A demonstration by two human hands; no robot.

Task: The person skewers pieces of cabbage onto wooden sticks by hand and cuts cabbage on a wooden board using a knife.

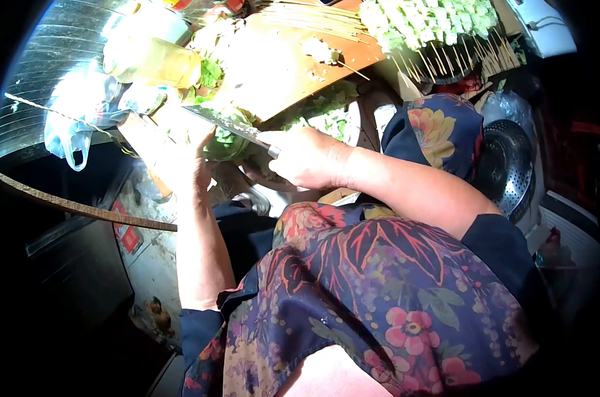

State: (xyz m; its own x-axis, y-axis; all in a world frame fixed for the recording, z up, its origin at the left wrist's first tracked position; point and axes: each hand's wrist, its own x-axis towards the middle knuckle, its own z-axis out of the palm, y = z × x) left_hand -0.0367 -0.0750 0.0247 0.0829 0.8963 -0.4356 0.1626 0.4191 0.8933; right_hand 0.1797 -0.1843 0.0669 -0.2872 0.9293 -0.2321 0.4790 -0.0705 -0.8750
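Your right hand grips the knife at 11 o'clock; glare hides whether your left hand holds anything. Leafy greens sit right by the blade. Keep your left thumb clear of its edge and your right wrist steady. The jar crowds 10 o'clock; over the board, toward 12, you have more room.

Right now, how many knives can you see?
1: the kitchen knife in the right hand, its blade reaching toward the left hand. Others could be hidden in the glare.
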